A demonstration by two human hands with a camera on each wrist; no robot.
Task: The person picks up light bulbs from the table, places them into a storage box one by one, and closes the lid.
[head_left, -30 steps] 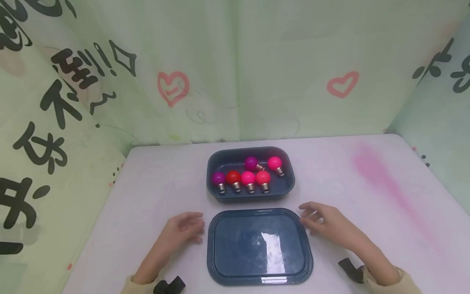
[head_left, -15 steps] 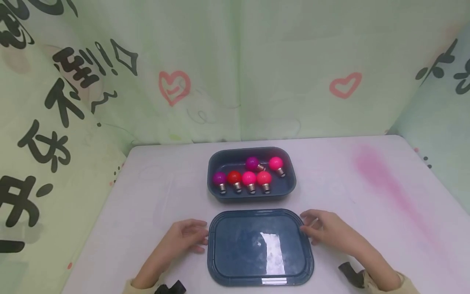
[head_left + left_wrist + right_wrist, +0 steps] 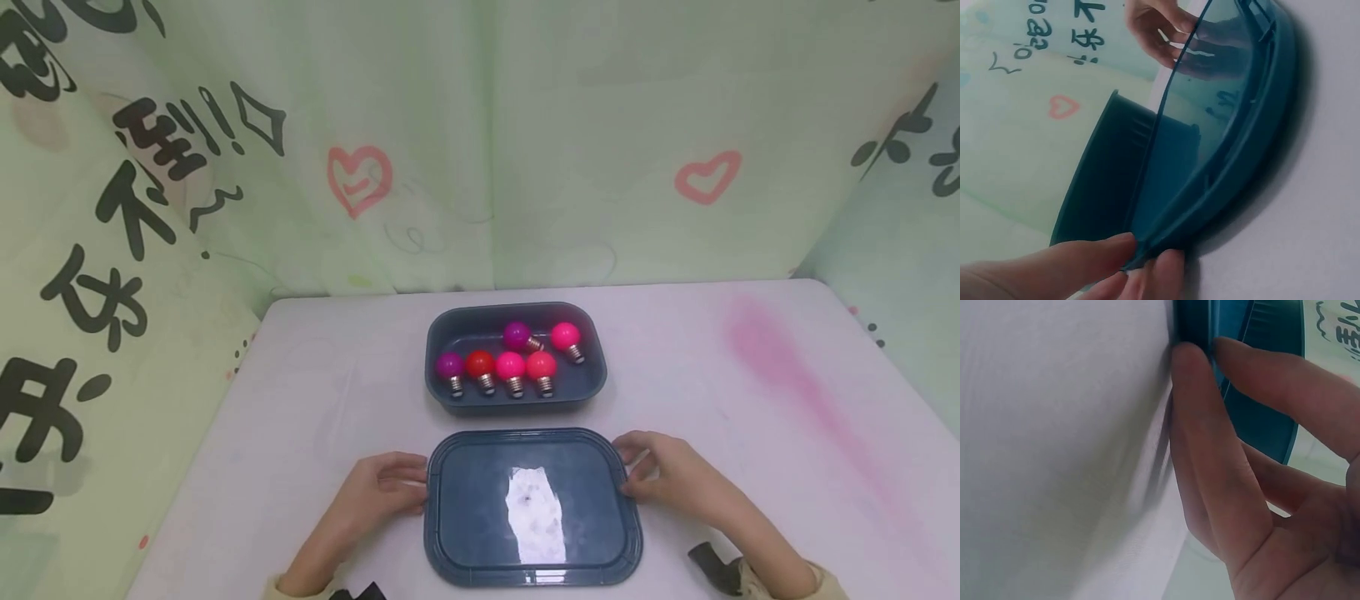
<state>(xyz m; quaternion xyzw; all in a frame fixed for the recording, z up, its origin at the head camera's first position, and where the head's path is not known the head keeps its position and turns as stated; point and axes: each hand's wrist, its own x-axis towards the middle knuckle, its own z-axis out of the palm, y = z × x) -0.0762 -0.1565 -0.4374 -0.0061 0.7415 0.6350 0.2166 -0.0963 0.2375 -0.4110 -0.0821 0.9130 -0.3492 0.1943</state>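
A dark blue, glossy, rounded rectangular lid (image 3: 480,508) lies near the front of the table. At its left edge my left hand (image 3: 384,492) pinches the rim, thumb over it and fingers beneath, as the left wrist view shows. Opposite, my right hand (image 3: 671,475) grips the right rim between thumb and fingertips. Just behind the lid stands a dark blue box (image 3: 435,333), uncovered. Several small round light bulbs with metal screw bases lie in it, among them a red bulb (image 3: 480,363), a purple bulb (image 3: 450,365) and a pink bulb (image 3: 565,335).
A white cloth covers the table (image 3: 337,375), with a pink stain (image 3: 772,350) on its right side. Green-white curtains (image 3: 525,167) with dark writing and hearts hang at the back and both sides.
Both hands have come down and in to the lid's side rims and now grip them. The box and the bulbs stay as they were.
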